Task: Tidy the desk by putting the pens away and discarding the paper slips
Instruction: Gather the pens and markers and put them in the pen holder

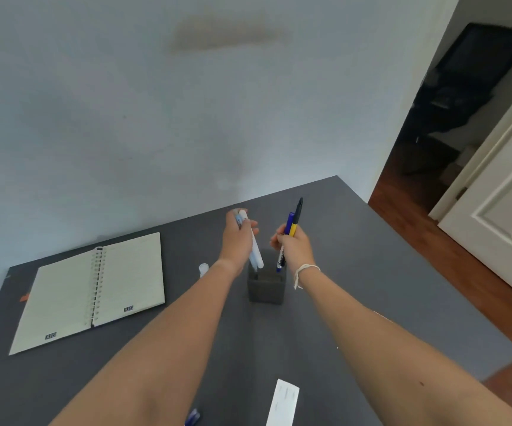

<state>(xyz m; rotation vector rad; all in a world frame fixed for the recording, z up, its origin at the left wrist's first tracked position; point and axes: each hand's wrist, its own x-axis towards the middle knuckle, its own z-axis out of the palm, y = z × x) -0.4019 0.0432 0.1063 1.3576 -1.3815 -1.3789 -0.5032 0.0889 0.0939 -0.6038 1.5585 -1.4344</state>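
1. One paper slip (pixel 283 402) and a blue pen (pixel 193 417) lay nearest, on the desk (pixel 371 287), not yet cleared.
2. Farther off, left hand (pixel 238 236) fingers gripped white pens (pixel 253 244); right hand (pixel 294 244) fingers clasped dark pens (pixel 293 222), both over the holder (pixel 266 285).

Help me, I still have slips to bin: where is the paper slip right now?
In the head view the paper slip lies flat on the grey desk at the bottom edge, right of centre, between the forearms and nearer the camera than the pen holder.
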